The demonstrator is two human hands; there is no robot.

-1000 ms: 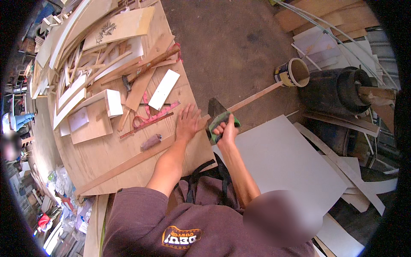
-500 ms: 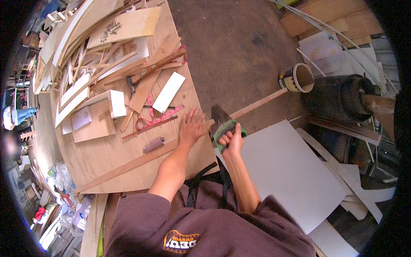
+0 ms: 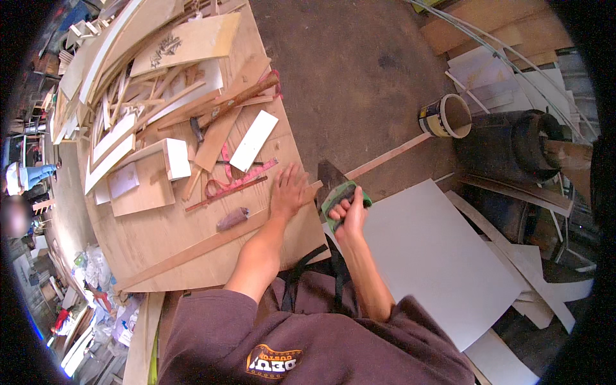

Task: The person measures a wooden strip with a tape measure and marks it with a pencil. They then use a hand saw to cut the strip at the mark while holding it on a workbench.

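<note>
My left hand lies flat with fingers stretched over a long narrow wood strip, pressing it against the plywood tabletop. The strip slants from the near left corner to the table's right edge. Just past that edge, my right hand is wrapped round the green and black handle of a handsaw. Its dark blade stands beside the strip's end; whether the teeth touch the wood is hidden. Left of my left hand are a wrapped brownish bundle, a pink tape measure and a white rectangular piece.
Offcuts are heaped at the table's far left, with a hammer before them. A pale sheet lies at my right. Beyond stand a bucket and a black drum. Another strip runs toward the bucket.
The handsaw and my right hand have shifted very slightly toward me and to the right. My left hand keeps its place on the strip.
</note>
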